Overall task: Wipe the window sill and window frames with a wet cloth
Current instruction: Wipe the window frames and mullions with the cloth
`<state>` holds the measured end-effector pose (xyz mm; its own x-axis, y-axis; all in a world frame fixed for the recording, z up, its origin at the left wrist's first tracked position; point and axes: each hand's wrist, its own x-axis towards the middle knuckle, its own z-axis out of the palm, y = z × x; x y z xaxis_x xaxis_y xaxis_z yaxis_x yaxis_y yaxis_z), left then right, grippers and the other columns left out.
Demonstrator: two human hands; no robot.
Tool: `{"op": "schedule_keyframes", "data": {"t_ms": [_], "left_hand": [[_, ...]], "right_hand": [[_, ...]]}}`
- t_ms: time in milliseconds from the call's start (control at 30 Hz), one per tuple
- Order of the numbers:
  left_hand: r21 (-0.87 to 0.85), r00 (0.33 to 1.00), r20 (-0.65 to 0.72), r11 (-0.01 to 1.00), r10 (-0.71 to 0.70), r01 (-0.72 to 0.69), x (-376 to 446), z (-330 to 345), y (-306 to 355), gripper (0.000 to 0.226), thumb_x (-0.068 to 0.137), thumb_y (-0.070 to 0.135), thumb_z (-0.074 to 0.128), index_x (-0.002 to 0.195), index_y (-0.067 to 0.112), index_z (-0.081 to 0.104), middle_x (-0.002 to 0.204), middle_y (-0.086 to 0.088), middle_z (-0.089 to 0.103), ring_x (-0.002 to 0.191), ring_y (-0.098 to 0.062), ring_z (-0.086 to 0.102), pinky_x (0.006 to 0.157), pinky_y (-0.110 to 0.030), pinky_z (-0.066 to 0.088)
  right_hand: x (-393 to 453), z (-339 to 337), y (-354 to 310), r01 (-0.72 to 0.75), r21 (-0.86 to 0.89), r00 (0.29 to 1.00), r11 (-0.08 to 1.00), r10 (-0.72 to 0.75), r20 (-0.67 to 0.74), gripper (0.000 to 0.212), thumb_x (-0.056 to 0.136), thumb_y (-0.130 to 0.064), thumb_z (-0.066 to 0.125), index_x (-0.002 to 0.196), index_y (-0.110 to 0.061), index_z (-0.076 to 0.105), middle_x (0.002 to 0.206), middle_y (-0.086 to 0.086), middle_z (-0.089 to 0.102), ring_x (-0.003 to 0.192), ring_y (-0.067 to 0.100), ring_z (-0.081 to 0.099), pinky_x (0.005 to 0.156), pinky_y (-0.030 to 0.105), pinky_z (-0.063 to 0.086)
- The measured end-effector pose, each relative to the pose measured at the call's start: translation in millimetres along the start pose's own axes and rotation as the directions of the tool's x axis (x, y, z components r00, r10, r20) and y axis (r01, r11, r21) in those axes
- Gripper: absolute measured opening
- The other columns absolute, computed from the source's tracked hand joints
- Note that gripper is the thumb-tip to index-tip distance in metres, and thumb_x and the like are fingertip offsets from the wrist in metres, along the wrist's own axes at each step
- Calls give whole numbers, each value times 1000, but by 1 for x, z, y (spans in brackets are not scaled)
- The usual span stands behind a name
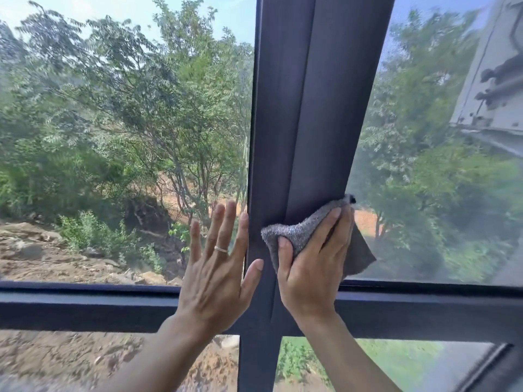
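Grey cloth (300,233) partly under right hand (311,267)

Window frame (308,108) dark blue-grey; cloth (300,232) mottled grey; ring (221,249) silver; trees (127,103) green; soil (56,258) light brown.

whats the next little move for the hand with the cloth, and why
Probably slide the right hand upward along the vertical frame post. It presses the grey cloth against the post low down, just above the horizontal bar, so a long stretch of post lies above it. The left hand lies flat on the glass beside the post, seemingly bracing.
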<state>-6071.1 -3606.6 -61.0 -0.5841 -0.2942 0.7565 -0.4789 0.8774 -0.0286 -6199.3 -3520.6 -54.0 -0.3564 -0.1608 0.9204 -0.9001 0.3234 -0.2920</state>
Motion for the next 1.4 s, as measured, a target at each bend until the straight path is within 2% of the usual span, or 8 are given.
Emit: {"op": "schedule_keyframes", "data": {"t_ms": [267, 433, 633, 867, 1033, 1100, 1233, 1400], "left_hand": [[-13, 1000, 30, 1000, 5, -5, -25, 13, 2, 73, 97, 45, 35, 154, 2, 20, 164, -13, 2, 151, -28, 3, 120, -54, 2], [11, 998, 68, 1000, -6, 5, -38, 18, 3, 74, 96, 46, 37, 153, 3, 20, 164, -13, 1, 151, -30, 5, 118, -57, 7], [7, 995, 93, 1000, -19, 18, -49, 27, 8, 80, 95, 48, 36, 154, 0, 13, 163, -17, -1, 151, -31, 3, 118, -56, 8], [-28, 996, 87, 999, 31, -29, -72, 30, 9, 82, 94, 47, 39, 153, -2, 11, 162, -19, 4, 150, -32, 7, 120, -52, 6], [-35, 990, 130, 998, 47, -42, -88, 41, 15, 79, 94, 45, 39, 154, 0, 12, 163, -17, 4, 151, -30, 6, 117, -54, 10], [-33, 989, 132, 998, 65, -61, -94, 45, 17, 78, 93, 42, 40, 154, 2, 12, 163, -15, 4, 151, -29, 5, 118, -55, 10], [-23, 978, 177, 994, 106, -104, -105, 48, 31, 76, 92, 39, 41, 154, 4, 15, 164, -11, 5, 151, -27, 4, 117, -56, 8], [16, 963, 200, 982, 182, -189, -103, 53, 45, 75, 90, 38, 43, 154, 8, 18, 164, -7, 9, 151, -25, 7, 117, -58, 9]], "right_hand": [[31, 0, -13, -50, -40, 995, 998, 46, -93, 77, 101, -46, 37, 148, 12, 18, 152, 35, 23, 144, 48, 20, 120, 53, 19], [-55, 5, 8, -64, -72, 988, 995, 73, 139, 80, 102, -50, 32, 151, 4, 0, 154, 33, 10, 144, 50, 16, 116, 56, 24], [-21, 8, -3, -66, -95, 998, 993, 68, 11, 79, 102, -50, 31, 148, 12, 13, 151, 39, 19, 144, 50, 18, 120, 55, 17], [-124, -8, 70, 282, -322, 912, 904, -148, 384, 76, 100, -54, 32, 145, 5, 17, 151, 33, 19, 142, 50, 21, 113, 62, 24], [-115, 14, 30, 39, -322, 974, 946, 36, 224, 89, 98, -60, 35, 144, 14, 16, 147, 44, 22, 141, 55, 20, 118, 61, 15], [-119, 9, 45, 154, -329, 965, 932, -70, 254, 89, 97, -61, 39, 144, 12, 20, 146, 41, 28, 140, 54, 24, 119, 59, 14], [-118, -29, 120, 549, -396, 805, 737, -337, 488, 85, 92, -54, 59, 145, -1, 20, 147, 27, 27, 140, 47, 24, 118, 57, 14], [-130, -5, 90, 374, -424, 911, 825, -239, 337, 83, 94, -57, 48, 141, 8, 30, 144, 29, 30, 137, 51, 27, 118, 60, 13]]}}
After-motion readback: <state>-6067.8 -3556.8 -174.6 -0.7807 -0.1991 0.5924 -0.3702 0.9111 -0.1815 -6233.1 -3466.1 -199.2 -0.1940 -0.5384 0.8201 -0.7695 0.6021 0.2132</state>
